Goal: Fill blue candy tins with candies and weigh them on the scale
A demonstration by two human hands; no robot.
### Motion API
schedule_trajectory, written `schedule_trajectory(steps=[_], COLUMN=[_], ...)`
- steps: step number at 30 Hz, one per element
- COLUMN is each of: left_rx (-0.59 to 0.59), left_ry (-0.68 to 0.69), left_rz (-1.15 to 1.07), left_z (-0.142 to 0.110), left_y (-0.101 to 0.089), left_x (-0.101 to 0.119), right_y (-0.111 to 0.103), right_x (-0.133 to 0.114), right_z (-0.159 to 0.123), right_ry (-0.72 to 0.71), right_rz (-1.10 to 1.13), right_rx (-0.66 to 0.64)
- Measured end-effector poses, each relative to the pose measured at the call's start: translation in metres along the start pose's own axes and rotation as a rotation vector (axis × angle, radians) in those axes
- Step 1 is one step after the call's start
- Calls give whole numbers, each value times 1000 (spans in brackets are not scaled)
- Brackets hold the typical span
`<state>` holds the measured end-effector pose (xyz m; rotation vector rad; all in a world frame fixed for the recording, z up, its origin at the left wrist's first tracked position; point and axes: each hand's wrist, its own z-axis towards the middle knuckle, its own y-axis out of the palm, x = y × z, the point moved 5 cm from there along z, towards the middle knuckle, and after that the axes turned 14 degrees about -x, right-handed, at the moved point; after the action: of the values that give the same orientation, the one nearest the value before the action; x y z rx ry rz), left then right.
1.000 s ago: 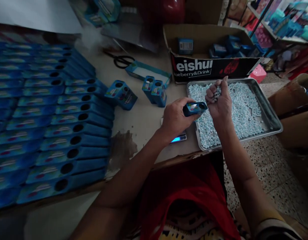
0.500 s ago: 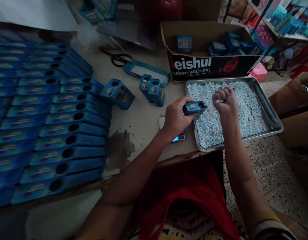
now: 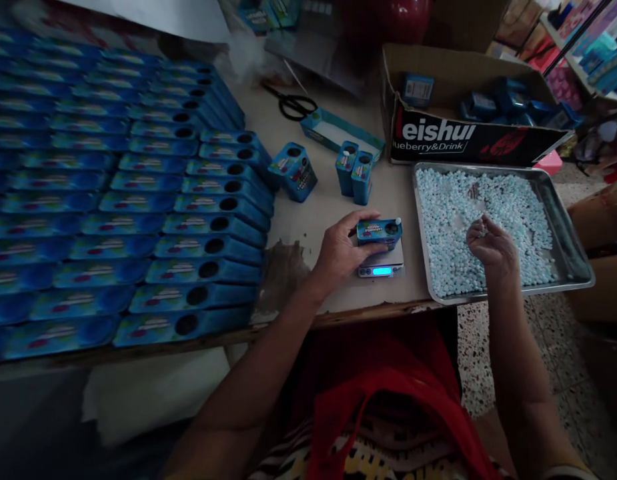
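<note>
My left hand grips a small blue candy box by its sides, with the box on or just above a small digital scale with a lit blue display. A white candy shows at the box's top right corner. Over a metal tray of pale blue and white candies, my right hand is cupped, fingers curled in, and a few pale candies seem to show at its fingertips. Behind the scale stand a pair of small blue boxes and a wider blue box.
Rows of blue boxes with round holes cover the table's left side. Scissors and a shallow blue carton lie at the back. A black cardboard box holding blue boxes stands behind the tray.
My left hand has brought the candy box from the tray's edge back over the scale. My right hand has turned from a fist to a looser, upturned curl. The camera view has swung left.
</note>
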<state>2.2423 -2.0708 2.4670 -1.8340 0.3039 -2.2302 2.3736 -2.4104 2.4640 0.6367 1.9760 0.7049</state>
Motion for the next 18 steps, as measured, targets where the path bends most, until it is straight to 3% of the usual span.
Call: schedule_trajectory(steps=[6,12,18], left_rx=[16,53,78], left_ry=[76,207,256], left_rz=[64,165,323], left_z=[-7,5,3], left_y=[-27,-41,-48], left_x=[26,60,71], right_y=[8,23,25], right_x=[-8,-13,-15], right_z=[-11,-27,-28], right_ry=[35,123,76], right_rz=[-163,-427,-506], right_rx=[36,-108,-200])
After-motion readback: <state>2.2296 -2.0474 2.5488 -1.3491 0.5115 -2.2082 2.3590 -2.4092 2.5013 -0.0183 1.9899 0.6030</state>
